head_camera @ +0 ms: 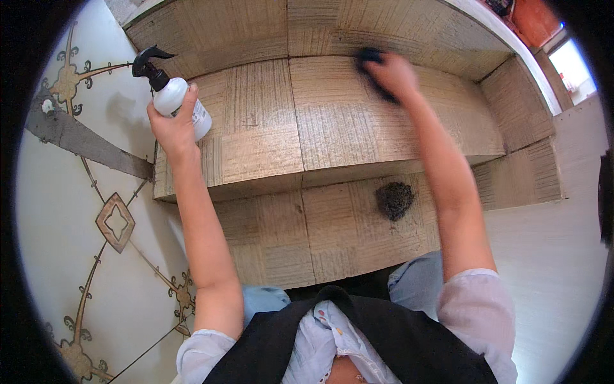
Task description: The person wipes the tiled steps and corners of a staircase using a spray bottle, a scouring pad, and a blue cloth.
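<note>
My left hand (175, 127) is wrapped around a white spray bottle (204, 117) with a black trigger head (149, 69). The bottle tilts to the left above the left end of a tiled stair step (259, 120). On the right, my right hand (395, 77) presses a dark brush or scrubbing pad (371, 60) to the same step, near the foot of the riser behind it. Motion blurs this hand and the dark thing, so its exact kind is unclear. A dark, tangled scouring pad (395, 200) rests on the lower step (345, 240), nearer my body.
Decorated white tiles (148, 230) cover the left side, where a grey strip (91, 137) meets the step's edge. A tiled riser (230, 29) rises behind the step. To the right stands a pale wall (537, 245). An orange object (535, 21) shows at upper right.
</note>
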The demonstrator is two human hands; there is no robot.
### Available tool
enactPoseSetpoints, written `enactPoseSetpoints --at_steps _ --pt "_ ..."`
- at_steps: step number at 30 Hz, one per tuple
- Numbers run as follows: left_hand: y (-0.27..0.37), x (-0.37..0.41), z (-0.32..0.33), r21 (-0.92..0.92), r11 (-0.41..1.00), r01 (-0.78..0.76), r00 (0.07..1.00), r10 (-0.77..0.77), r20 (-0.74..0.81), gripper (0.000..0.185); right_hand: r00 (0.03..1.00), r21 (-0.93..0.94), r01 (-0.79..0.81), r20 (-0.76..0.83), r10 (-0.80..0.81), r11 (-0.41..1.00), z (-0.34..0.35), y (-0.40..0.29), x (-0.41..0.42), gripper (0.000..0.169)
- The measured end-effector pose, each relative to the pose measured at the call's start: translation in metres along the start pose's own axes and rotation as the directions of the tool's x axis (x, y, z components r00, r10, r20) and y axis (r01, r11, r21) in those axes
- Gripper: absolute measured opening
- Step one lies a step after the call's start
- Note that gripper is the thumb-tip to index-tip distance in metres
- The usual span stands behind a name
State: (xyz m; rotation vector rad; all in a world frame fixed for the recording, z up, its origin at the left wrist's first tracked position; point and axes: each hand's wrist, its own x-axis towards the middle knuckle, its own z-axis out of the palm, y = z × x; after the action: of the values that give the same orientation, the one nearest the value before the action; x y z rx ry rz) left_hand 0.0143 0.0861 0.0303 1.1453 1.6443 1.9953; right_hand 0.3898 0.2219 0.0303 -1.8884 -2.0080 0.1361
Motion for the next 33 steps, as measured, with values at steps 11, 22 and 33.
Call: enactPoseSetpoints --at_steps 11,22,33 --pt "-0.002 0.003 0.004 0.452 0.888 -0.083 0.98 0.154 -0.123 0.067 0.997 -0.151 0.027 0.078 -0.015 0.988 0.009 -0.107 -0.065 0.044" --pt "-0.024 0.008 -0.011 0.241 0.966 -0.094 0.975 0.138 -0.173 0.098 0.906 0.094 0.418 -0.112 -0.408 0.903 -0.001 -0.048 -0.127 0.045" --pt "0.011 -0.023 0.011 0.42 0.812 -0.406 0.809 0.533 -0.249 0.1 0.951 -0.277 -0.214 -0.279 0.135 0.937 -0.056 0.086 -0.148 0.032"
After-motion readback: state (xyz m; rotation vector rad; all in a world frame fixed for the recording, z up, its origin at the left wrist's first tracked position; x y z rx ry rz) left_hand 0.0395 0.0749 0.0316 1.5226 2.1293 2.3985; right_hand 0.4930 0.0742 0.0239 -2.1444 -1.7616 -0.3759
